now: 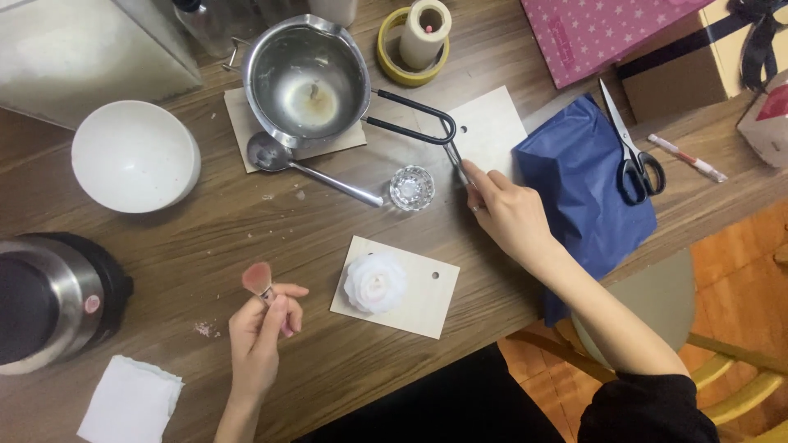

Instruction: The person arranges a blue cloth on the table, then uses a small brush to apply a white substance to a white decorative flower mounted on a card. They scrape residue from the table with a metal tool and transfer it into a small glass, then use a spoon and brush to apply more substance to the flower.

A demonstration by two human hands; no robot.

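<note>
1. Holding a small pink-bristled brush [261, 283], the left hand [261, 332] had its fingers curled shut around the handle, at about seven o'clock on the table [246, 230].
2. The right hand [507, 215] pinched thin metal tweezers [454, 156] between closed fingers, at about two o'clock from the white rose-shaped candle [375, 283].
3. The brush's long axis ran from four o'clock to ten o'clock, bristles pointing up-left, away from the candle.
4. The tweezers ran from five o'clock to eleven o'clock, tips toward the black pan handle [410, 119].
5. Risk, as I judged it: the right hand could have knocked the small glass dish [411, 188] just beside it, or a heavy brush stroke could have dented the candle's petals.
</note>
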